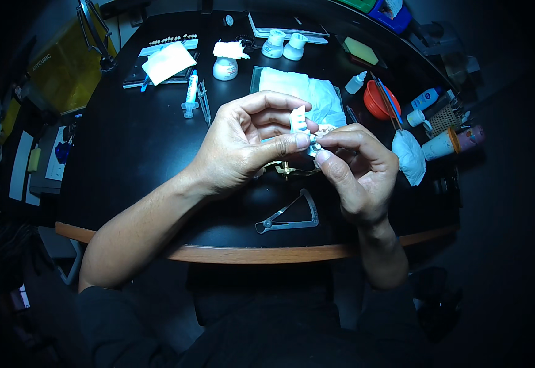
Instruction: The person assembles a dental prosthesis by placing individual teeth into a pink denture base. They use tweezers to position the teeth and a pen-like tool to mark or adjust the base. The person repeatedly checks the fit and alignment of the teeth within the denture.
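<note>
Over the middle of the desk, my left hand is closed around a white dental cast, thumb in front and fingers behind. Its row of teeth shows between thumb and fingertips. My right hand meets it from the right, thumb and index finger pinching a small pale tooth piece against the cast. The fingertips partly hide that piece. Below and behind the hands, part of a brass-coloured metal frame shows. Nearer the desk's front edge lies a metal caliper, touched by neither hand.
White tissue lies behind my hands. A syringe, tweezers and a white jar are at the left. Two more jars stand farther back. An orange bowl with brushes and a cup are right.
</note>
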Available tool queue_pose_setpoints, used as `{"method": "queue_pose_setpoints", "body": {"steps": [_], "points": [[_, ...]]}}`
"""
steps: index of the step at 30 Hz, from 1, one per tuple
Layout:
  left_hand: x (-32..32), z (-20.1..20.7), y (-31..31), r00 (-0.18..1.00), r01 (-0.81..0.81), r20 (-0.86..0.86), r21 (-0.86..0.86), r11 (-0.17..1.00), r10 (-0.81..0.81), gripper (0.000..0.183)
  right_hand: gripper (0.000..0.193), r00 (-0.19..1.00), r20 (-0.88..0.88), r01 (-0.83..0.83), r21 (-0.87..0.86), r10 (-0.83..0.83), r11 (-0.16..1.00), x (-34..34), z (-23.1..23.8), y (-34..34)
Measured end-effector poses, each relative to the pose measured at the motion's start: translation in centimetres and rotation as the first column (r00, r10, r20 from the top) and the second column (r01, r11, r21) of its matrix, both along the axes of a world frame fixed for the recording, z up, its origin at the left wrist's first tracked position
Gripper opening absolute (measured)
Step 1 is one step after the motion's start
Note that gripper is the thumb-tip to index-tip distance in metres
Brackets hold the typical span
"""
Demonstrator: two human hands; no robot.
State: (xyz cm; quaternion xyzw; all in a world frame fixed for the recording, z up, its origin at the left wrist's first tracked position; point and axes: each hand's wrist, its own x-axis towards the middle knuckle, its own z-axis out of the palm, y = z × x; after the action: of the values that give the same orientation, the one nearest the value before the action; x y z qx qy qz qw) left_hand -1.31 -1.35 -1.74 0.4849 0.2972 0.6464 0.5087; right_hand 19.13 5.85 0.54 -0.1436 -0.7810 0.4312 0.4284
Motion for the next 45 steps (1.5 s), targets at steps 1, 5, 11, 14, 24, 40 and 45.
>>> {"method": "queue_pose_setpoints", "body": {"steps": [1,5,11,14,24,40,45], "points": [[0.06,0.04,0.03,1.000,-0.004,-0.009,0.008,1.000,0.004,0.046,0.015,1.000,0.001,0.002,-0.026,-0.002,1.000,0.05,0.11,-0.08],[0.02,0.29,-0.21,1.000,0.012,-0.012,-0.024,1.000,-0.012,0.045,0.014,1.000,0.006,0.004,-0.070,-0.003,0.998,0.10,0.25,-0.15],[-0.01,0.20,-0.20,1.000,0.006,-0.012,-0.027,1.000,-0.006,0.045,0.013,1.000,-0.015,-0.003,-0.055,0.002,0.998,0.07,0.10,-0.09],[0.04,0.12,-0.13,1.000,0.004,-0.002,-0.021,1.000,-0.004,0.044,0.013,1.000,-0.020,-0.005,-0.070,0.004,0.998,0.03,0.20,-0.23],[0.02,-0.05,-0.07,0.999,0.026,0.037,-0.035,0.999,-0.025,0.044,0.013,0.999,-0.037,-0.020,-0.008,0.019,1.000,0.01,-0.14,0.13],[0.17,0.22,-0.30,0.996,0.048,0.083,-0.102,0.994,-0.040,0.044,0.019,0.997,-0.014,0.069,0.430,-0.070,0.900,-0.02,0.46,-0.14],[0.24,0.15,-0.25,0.995,0.047,0.087,-0.093,0.995,-0.038,0.044,0.023,0.997,-0.060,0.078,0.454,-0.057,0.888,-0.30,0.49,0.17]]}}
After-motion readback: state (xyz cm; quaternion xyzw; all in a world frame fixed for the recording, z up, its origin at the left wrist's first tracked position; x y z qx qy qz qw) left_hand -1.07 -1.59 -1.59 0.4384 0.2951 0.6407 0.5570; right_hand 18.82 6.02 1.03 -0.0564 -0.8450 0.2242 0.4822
